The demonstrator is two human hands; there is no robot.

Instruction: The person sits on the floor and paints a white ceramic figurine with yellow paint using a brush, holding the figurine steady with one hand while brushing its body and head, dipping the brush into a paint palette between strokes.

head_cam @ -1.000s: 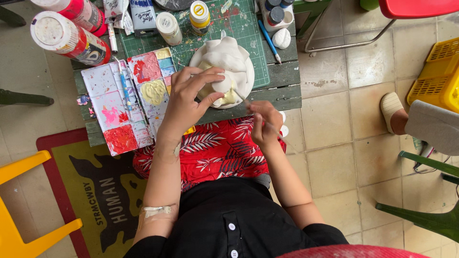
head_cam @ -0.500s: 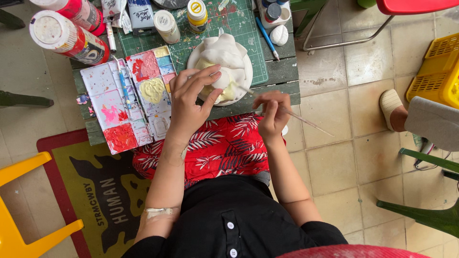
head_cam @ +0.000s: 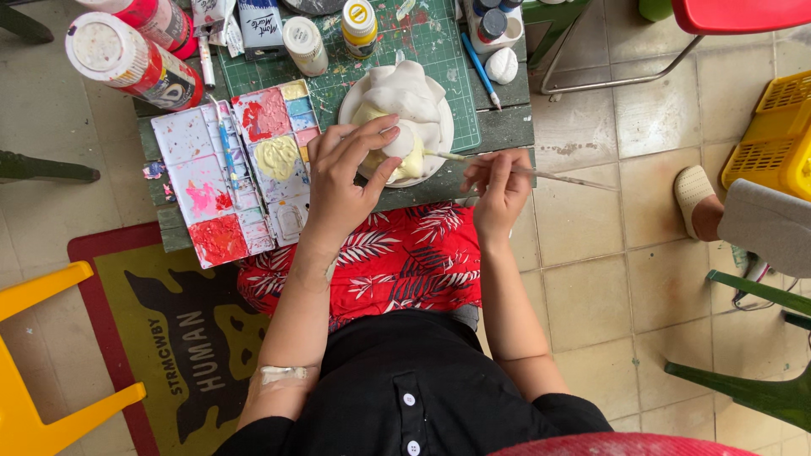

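Observation:
A white plaster figure (head_cam: pixel 404 95), partly painted pale yellow low down, lies on a white plate (head_cam: pixel 441 143) on the small table. My left hand (head_cam: pixel 342 181) rests on the figure's near side and steadies it, fingers curled over the yellow part. My right hand (head_cam: pixel 498 187) pinches a thin paintbrush (head_cam: pixel 541 172), held almost level. Its tip touches the figure's lower right side and its handle sticks out to the right over the tiled floor.
A paint palette (head_cam: pixel 228 173) with red, pink and pale yellow patches lies left of the plate. Paint bottles (head_cam: pixel 135 61) and small jars (head_cam: pixel 359 25) stand along the back of the green cutting mat (head_cam: pixel 439 46). Another person's foot (head_cam: pixel 697 203) and a yellow crate (head_cam: pixel 777 135) are at right.
My right hand has moved up and turned the brush flatter, bringing its tip onto the figure. My left hand has slid slightly along the figure's near side.

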